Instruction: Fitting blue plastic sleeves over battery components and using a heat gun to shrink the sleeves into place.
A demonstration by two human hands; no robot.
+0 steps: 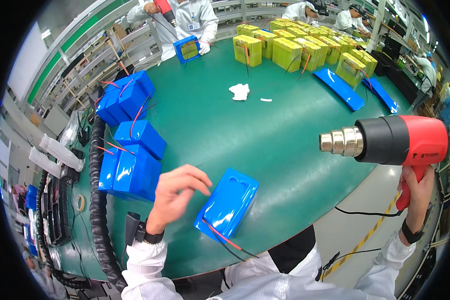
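Note:
My right hand (419, 186) is wrapped round the handle of a red and black heat gun (385, 140), raised at the right with its stepped metal nozzle pointing left. A battery pack in shiny blue wrap (228, 202) lies on the green table in front of me, red and black wires trailing from its near end. Just left of that pack hovers my left hand (177, 192), its fingers loosely bent and apart, holding nothing. Several more blue-wrapped packs (130, 170) with wires stand to the left of this hand.
Several yellow packs (286, 54) with wires stand at the far right, near flat blue wrap sleeves (340, 90). A crumpled white cloth (239, 92) lies mid-table. Black corrugated hose (99, 215) runs down the left side. Across the table a person (187, 25) holds another heat gun and a blue-edged pack.

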